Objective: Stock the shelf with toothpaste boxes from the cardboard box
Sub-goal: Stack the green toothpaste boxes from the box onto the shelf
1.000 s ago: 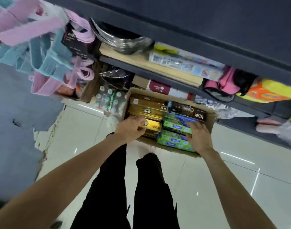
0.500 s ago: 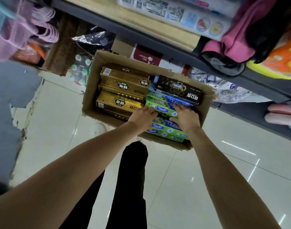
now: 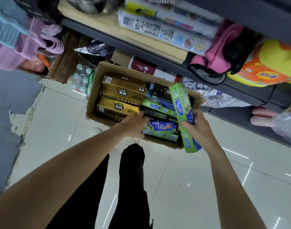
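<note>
An open cardboard box (image 3: 94, 96) stands on the floor against the shelving, filled with gold toothpaste boxes (image 3: 123, 91) on its left and green toothpaste boxes (image 3: 159, 128) on its right. My right hand (image 3: 197, 128) grips one green toothpaste box (image 3: 180, 111), lifted above the cardboard box and standing on end, tilted. My left hand (image 3: 133, 124) reaches into the near part of the cardboard box, its fingers down among the packs between the gold and green ones; what they touch is hidden.
A grey shelf unit (image 3: 141, 48) rises behind the cardboard box, with a white packet (image 3: 164, 30), pink cloth items (image 3: 220, 53) and a yellow-orange pack (image 3: 270, 68). Bottled water (image 3: 80, 78) and pink and blue hangers (image 3: 25, 38) sit left. White tiled floor (image 3: 207, 187) spreads below.
My right hand has pulled a green toothpaste box up out of the cardboard box. My left hand stayed low inside the box, shifted slightly left. The camera moved closer.
</note>
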